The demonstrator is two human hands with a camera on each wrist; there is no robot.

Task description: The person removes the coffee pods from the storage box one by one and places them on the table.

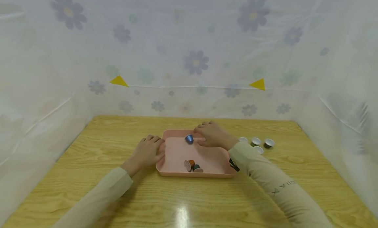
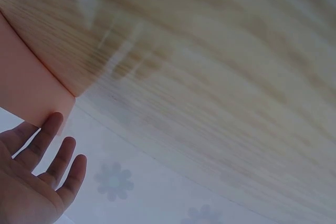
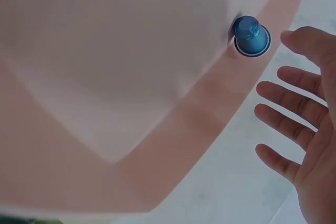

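Observation:
A pink tray [image 1: 174,152] lies on the wooden table. My left hand [image 1: 146,151] is at its left side, and a fingertip meets the outer wall [image 2: 37,77] while the other fingers spread loosely. Over the tray's far right part reaches my right hand [image 1: 215,136], fingers extended and nothing held. Just left of it, a blue coffee capsule [image 1: 190,139] leans near the far wall; the right wrist view shows this capsule [image 3: 252,36] close to the thumb. Along the near wall sit an orange capsule [image 1: 189,164] and a dark capsule [image 1: 197,169], side by side.
Right of the tray, several white-topped capsules [image 1: 256,141] stand on the table [image 1: 177,201], partly behind my right forearm. A flower-patterned sheet [image 1: 165,60] encloses the back and sides, with two yellow triangles [image 1: 119,81] on it.

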